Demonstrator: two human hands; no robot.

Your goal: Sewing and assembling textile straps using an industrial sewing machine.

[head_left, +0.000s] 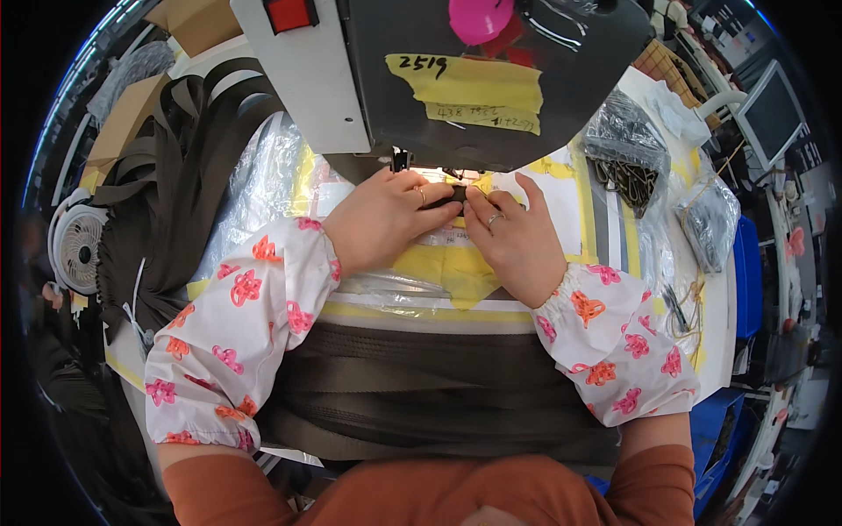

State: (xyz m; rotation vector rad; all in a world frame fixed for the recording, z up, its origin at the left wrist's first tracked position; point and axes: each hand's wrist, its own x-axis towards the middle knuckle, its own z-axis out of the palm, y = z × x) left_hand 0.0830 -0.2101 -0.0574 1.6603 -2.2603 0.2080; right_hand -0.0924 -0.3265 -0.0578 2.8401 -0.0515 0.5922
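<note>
Under the lit head of a sewing machine [491, 96], both my hands meet at a small dark piece of strap [454, 200]. My left hand [386, 219] presses its fingers together on the strap from the left. From the right, my right hand [517, 232] pinches the same strap with thumb and fingertips, one finger raised away. The needle area lies just beyond my fingertips, and my fingers hide part of the strap. White sleeve covers with pink and orange figures reach up to my wrists.
Dark brown webbing [421, 386] lies in layers along the front, and more webbing [175, 175] hangs at the left. A small white fan [77, 248] stands at the left edge. A plastic bag of dark metal parts [624, 162] sits at the right, near a blue bin [747, 276].
</note>
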